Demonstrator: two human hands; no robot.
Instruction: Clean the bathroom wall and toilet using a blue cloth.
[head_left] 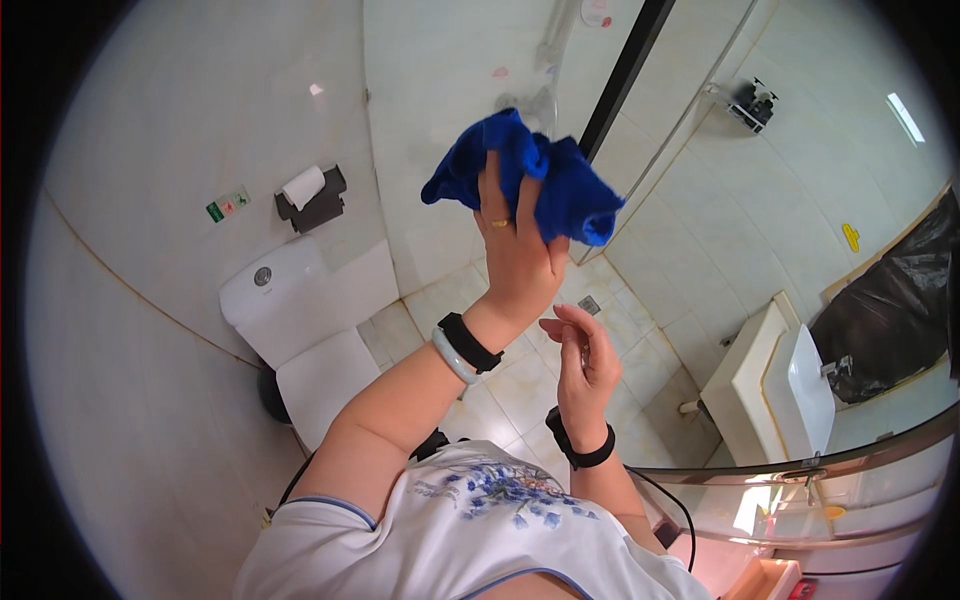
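Observation:
My left hand (pixel 518 265) is raised in front of me, its fingers spread across a bunched blue cloth (pixel 578 195) and pressing into its folds. The cloth stands before a pale panel and beside a black upright bar (pixel 630 75); whether it touches either one, I cannot tell. Lower and to the right, my right hand (pixel 590 362) hangs in the air with bent, loose fingers and nothing visible in it. A black strap and a pale bangle circle my left wrist, and another black strap is on my right wrist.
At left stand a white toilet (pixel 325 375) and a wall-mounted paper holder (pixel 318 207). A white washbasin (pixel 800 390) is at right, beside dark plastic sheeting (pixel 890 300). Dark bottles sit on a wall rack (pixel 750 105). A drain (pixel 588 304) lies in the tiled floor.

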